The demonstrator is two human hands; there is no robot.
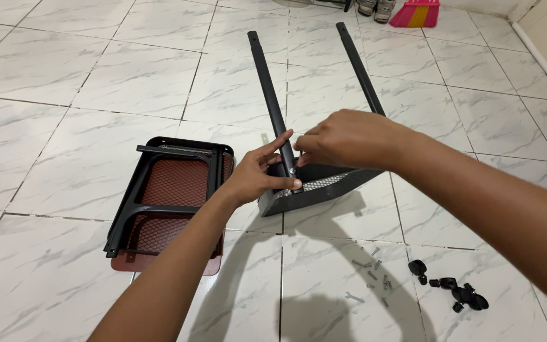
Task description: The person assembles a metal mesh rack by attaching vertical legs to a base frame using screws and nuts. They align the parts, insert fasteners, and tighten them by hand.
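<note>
Flanking the hands (299,161): shelves (169,199), screws (375,269).

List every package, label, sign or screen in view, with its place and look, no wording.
None in view: no package, label, sign or screen.
The floor holds only bare parts: black mesh shelves, two black poles, loose screws and black casters.
The left hand and right hand work at a pole joint.
</note>
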